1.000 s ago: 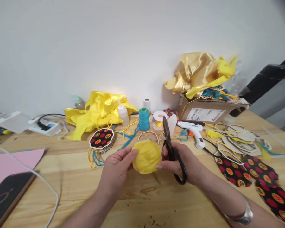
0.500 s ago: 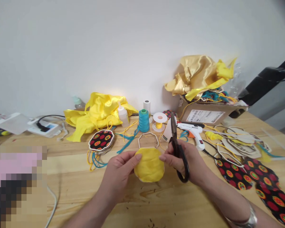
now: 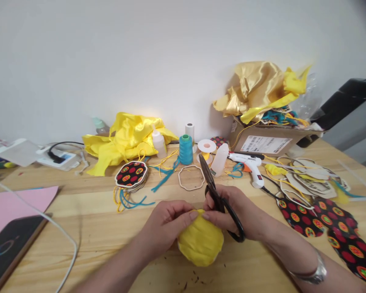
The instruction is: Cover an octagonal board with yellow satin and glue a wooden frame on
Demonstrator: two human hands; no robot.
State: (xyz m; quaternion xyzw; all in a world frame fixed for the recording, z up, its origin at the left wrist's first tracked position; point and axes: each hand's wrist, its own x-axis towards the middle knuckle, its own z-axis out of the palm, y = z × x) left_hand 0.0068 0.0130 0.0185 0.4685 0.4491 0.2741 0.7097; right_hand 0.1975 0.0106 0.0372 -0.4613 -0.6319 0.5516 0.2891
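A round yellow fabric-covered piece (image 3: 201, 241) is held low over the wooden table (image 3: 88, 228), near its front edge. My left hand (image 3: 167, 224) pinches its top edge from the left, fingers closed on it. My right hand (image 3: 232, 213) grips black scissors (image 3: 218, 197) with the blades shut and pointing up and away, and its fingertips also touch the top of the yellow piece. A metal bracelet (image 3: 311, 274) sits on my right wrist.
Behind the hands lie a thin cardboard ring (image 3: 191, 178), a teal thread cone (image 3: 186, 149), a white glue gun (image 3: 250, 165), glue bottles, a patterned black disc stack (image 3: 131, 175) and yellow satin (image 3: 125, 138). A cardboard box (image 3: 268, 140) stands at the back right, patterned cut-outs (image 3: 320, 221) at the right, a tablet (image 3: 9, 250) and pink paper at the left.
Both hands have lowered the yellow piece toward the table's front edge, uncovering the cardboard ring behind. The scissors tilted left with the right hand.
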